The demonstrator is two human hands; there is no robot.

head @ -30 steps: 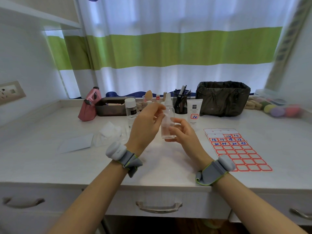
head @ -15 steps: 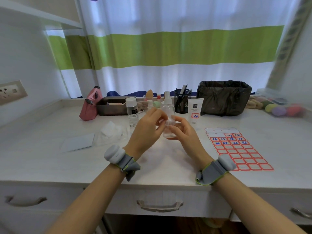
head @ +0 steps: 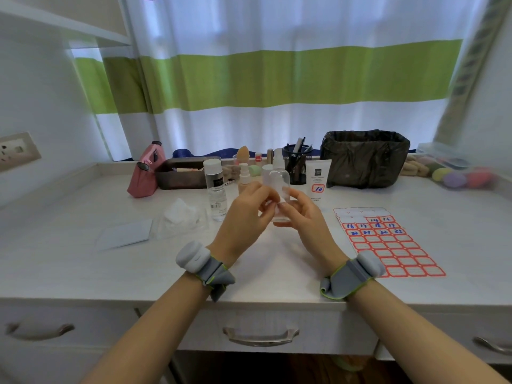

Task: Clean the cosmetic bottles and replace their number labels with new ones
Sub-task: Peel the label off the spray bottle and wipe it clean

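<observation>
Hands hold the clear spray bottle (head: 279, 187) up over the table (head: 83, 259). Left hand (head: 246, 214) and right hand (head: 300, 217) pinch it low. It looks light and slippery, so hold its round sides.

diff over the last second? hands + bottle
The left hand came down from near the top of the clear plastic spray bottle to its middle, fingertips now meeting the right hand at the bottle's front. The right hand keeps its grip low on the bottle, still upright above the white desk. The red-bordered number label sheet and white tube stayed put.
</observation>
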